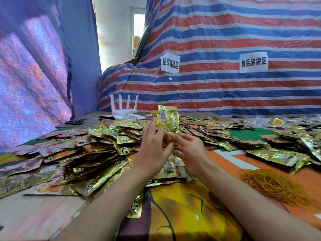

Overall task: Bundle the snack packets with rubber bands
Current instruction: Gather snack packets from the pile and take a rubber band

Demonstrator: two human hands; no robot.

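Note:
A small stack of gold snack packets (pixel 168 120) stands upright above the table, held between both hands. My left hand (pixel 152 146) grips its left edge and lower part with curled fingers. My right hand (pixel 188 149) pinches the stack's bottom from the right. A large heap of loose gold packets (pixel 83 153) covers the table to the left and behind. A pile of yellow-orange rubber bands (pixel 276 185) lies on the table at the right, apart from both hands. I cannot tell whether a band is on the held stack.
More packets (pixel 281 143) spread across the right side. A white router (pixel 124 108) and black scissors (pixel 75 121) sit at the back left. A striped tarp (pixel 225 40) with two paper labels hangs behind. A printed cloth (pixel 182 211) covers the table's near part.

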